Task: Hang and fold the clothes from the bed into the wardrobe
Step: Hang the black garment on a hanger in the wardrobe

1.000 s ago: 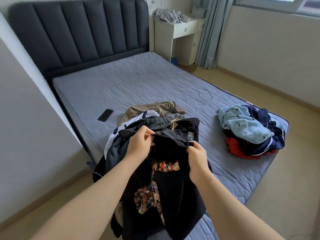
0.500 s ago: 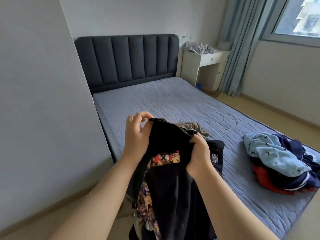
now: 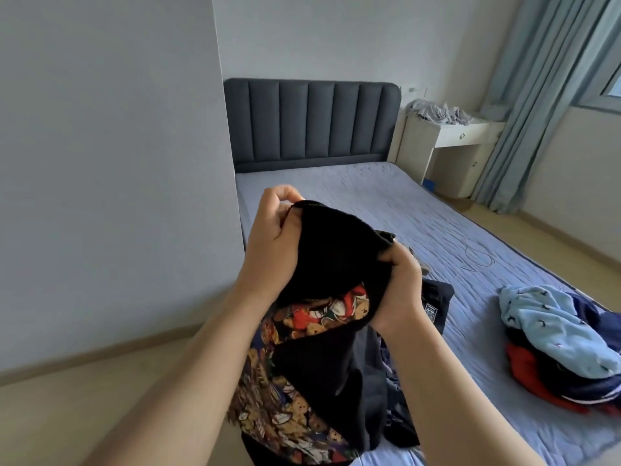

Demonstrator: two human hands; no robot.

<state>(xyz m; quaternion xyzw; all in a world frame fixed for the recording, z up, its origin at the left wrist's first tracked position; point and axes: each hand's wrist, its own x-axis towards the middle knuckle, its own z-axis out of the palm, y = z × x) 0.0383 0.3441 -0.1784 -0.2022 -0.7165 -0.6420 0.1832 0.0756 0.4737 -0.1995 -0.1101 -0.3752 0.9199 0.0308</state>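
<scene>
Both hands, left hand [image 3: 272, 237] and right hand [image 3: 400, 284], pinch one black top [image 3: 336, 260], while a clothes pile [image 3: 554, 334] waits by the bed's [image 3: 369, 190] right edge.

Location type: I read this as a bedroom in a home. Indicators visible from the head camera:

1. A bed [image 3: 386, 203] with a quilted grey-blue cover fills the middle of the room.
2. A padded dark headboard [image 3: 312, 122] stands against the far wall.
3. A small white table [image 3: 450, 136] with one drawer stands just beside the headboard. Crumpled cloth [image 3: 437, 112] lies on top of it.
4. Long pale blue curtains [image 3: 537, 79] hang beside a window [image 3: 613, 92].
5. Loose clothes [image 3: 554, 324] lie piled on the bed.
6. The floor [image 3: 67, 415] is light wood-tone.
</scene>
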